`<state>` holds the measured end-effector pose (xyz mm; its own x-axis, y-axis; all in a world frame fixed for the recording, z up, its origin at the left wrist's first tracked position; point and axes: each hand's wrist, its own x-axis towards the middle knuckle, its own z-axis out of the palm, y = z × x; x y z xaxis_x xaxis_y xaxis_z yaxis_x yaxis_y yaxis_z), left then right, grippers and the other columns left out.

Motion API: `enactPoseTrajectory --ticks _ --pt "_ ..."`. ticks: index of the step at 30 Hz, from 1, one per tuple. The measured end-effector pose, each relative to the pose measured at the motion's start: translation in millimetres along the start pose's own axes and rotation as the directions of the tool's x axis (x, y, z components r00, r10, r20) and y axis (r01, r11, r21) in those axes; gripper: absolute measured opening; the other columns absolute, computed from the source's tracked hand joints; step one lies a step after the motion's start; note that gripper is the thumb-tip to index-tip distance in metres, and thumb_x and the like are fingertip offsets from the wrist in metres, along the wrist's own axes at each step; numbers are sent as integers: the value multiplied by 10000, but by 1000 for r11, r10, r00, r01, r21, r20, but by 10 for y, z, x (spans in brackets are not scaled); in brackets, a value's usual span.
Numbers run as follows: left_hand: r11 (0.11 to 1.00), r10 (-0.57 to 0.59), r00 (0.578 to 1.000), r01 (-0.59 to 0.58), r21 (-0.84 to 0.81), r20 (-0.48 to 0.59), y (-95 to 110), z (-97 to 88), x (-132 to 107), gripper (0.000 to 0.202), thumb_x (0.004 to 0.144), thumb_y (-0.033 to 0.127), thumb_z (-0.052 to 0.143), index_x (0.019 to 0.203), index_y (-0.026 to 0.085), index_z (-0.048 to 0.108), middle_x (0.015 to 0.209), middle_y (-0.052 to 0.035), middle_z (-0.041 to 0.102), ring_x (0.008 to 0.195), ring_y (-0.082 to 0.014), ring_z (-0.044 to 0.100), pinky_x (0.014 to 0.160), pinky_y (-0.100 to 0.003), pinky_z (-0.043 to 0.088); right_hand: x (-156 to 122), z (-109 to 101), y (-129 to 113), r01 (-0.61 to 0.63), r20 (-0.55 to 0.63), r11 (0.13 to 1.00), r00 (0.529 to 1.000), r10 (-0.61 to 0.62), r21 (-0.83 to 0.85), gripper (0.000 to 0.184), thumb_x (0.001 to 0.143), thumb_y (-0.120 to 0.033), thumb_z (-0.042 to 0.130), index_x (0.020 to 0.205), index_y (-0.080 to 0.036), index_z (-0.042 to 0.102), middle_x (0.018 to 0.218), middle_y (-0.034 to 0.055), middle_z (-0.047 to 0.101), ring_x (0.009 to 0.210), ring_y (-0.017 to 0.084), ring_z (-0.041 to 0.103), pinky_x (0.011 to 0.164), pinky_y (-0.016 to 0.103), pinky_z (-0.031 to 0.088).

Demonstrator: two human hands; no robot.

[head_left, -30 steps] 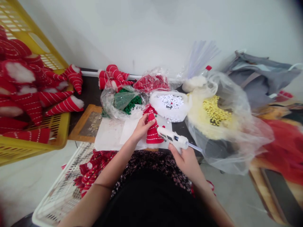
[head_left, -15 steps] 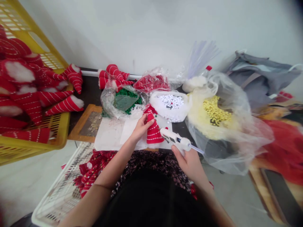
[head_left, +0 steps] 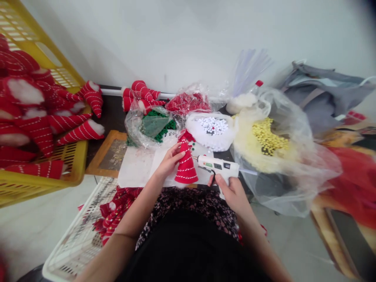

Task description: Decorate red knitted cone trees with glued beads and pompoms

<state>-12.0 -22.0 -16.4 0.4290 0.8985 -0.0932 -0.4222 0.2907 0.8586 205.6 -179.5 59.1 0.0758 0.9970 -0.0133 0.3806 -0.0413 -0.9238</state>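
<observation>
My left hand (head_left: 170, 159) is closed on a red fabric cone (head_left: 187, 168) with white stitched stripes, its wide end toward me. In my right hand (head_left: 230, 192) is a white hot glue gun (head_left: 219, 165), its nozzle pointing left and close to the cone's right side; whether it touches I cannot tell. A clear glue stick (head_left: 249, 171) sticks out of the gun's back. Just beyond the cone lie a bag of white pom-poms (head_left: 213, 127), a bag of green pom-poms (head_left: 158, 123) and a bag of red pieces (head_left: 188, 103). White paper (head_left: 135, 166) lies under the work.
A yellow crate (head_left: 79, 156) of stuffed red cones stands at left, a white basket (head_left: 67, 243) with decorated red pieces below. At right are a bag of yellow pieces (head_left: 268, 137), a grey bag (head_left: 320, 94) and red mesh (head_left: 352, 188). A wooden frame (head_left: 96, 156) lies left of the paper.
The glue gun has turned more level, and its nozzle has moved left and up to the cone. The cone's wide end has swung slightly left and toward me in my left hand.
</observation>
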Motion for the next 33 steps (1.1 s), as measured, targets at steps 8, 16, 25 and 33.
enactPoseTrajectory --ticks 8,16,25,33 --pt "1000 11 1000 -11 23 9 35 13 -4 624 752 378 930 1316 229 708 1135 -63 781 1001 -244 735 950 -378 566 40 17 -53 -2 -3 999 1000 2 34 571 1017 -624 508 709 -189 714 767 76 731 736 210 632 716 307 480" --pt "998 32 999 -31 56 -4 33 20 0 664 749 412 928 1345 238 691 1152 -69 780 1006 -253 736 950 -393 573 -4 -12 -21 -8 28 999 1000 9 -31 532 1033 -565 487 706 -197 689 743 70 725 722 208 644 695 300 480" --pt "998 13 1000 -14 59 25 21 59 -5 661 760 421 916 1353 235 687 1179 -78 777 1057 -261 726 986 -401 556 -16 -48 -4 69 -73 994 994 -76 -87 387 1057 -467 519 963 -190 772 913 83 786 852 226 708 801 303 536" --pt "998 23 995 -28 54 92 87 176 -78 661 757 431 909 1347 206 713 1127 -92 777 1017 -273 725 958 -389 544 83 124 -2 115 -77 991 990 -120 -73 417 1045 -516 530 907 -196 761 810 88 764 766 237 686 727 315 531"
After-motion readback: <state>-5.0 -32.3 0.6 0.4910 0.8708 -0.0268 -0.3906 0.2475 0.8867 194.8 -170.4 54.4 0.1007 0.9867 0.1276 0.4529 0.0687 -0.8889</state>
